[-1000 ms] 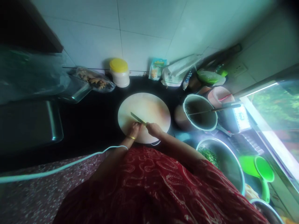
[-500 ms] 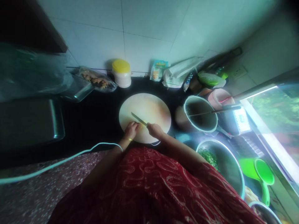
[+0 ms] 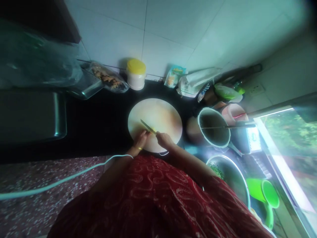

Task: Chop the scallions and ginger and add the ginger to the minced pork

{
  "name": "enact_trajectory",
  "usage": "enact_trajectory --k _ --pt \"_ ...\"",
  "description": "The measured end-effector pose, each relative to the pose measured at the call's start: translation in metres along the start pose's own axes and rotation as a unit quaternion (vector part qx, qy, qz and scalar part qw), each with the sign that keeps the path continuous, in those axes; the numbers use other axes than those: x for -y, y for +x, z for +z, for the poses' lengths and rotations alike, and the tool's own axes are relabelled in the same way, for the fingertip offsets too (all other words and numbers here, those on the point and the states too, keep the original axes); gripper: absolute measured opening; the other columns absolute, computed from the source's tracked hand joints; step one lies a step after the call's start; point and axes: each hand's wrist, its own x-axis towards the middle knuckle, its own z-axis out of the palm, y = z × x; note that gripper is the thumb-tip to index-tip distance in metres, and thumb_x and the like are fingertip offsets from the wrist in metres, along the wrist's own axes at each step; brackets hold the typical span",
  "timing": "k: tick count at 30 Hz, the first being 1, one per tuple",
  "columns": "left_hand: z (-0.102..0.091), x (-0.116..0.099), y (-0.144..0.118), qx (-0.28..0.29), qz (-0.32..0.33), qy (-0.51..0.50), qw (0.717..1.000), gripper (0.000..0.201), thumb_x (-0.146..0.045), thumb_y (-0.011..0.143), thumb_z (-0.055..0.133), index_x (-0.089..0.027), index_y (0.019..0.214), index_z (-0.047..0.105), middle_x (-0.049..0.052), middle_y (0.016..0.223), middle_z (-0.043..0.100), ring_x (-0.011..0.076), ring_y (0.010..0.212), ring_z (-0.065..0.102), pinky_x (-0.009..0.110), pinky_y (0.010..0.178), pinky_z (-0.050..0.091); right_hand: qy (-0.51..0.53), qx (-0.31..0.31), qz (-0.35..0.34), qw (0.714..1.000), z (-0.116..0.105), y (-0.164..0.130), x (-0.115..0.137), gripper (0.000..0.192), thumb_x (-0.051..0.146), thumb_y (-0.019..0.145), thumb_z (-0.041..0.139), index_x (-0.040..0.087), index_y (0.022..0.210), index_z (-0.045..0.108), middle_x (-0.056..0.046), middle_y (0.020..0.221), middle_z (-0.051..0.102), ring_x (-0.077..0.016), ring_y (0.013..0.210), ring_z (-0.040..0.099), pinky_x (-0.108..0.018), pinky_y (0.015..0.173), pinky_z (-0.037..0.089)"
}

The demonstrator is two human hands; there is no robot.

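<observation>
On the round cutting board (image 3: 158, 115), at its near edge, a small yellowish piece of food (image 3: 153, 130) lies between the two hands, too small and blurred to name more closely. The left hand (image 3: 141, 140) rests on the board just left of the piece, fingers curled down toward it and seemingly touching it; a gold bangle (image 3: 139, 148) sits at its wrist. The right hand (image 3: 164, 140) is closed around the handle of a knife (image 3: 148, 126), whose thin blade runs up and to the left from the grip, crossing over the food piece and the left fingertips, its tip out over the bare pale surface of the board. The board is light, with a faint reddish tint toward its right side, and it stands on a dark bench (image 3: 104, 125). Behind it, against the tiled wall, stands a white jar with a yellow lid (image 3: 135, 74). To the right of the board is a pot (image 3: 214, 127) with a long utensil laid across its rim, and nearer the person a steel bowl (image 3: 229, 178) holding chopped greens. A green cup (image 3: 266, 195) lies at the far right by the window.
</observation>
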Motion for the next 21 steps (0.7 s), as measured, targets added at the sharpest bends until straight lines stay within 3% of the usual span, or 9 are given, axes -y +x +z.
enact_trajectory --k 21 --pt "0.0084 0.0056 -0.0011 -0.010 0.037 0.031 0.999 0.031 -0.026 0.096 0.034 -0.017 0.090 0.063 0.010 0.083 0.064 0.0216 0.081 0.058 0.035 0.075 0.046 0.013 -0.004 -0.005 1.000 0.0030 0.0019 0.0062 0.029 0.022 0.096 0.025 0.018 0.115 0.047 -0.010 0.095 0.069 -0.0217 0.089 0.067 -0.029 0.069 0.047"
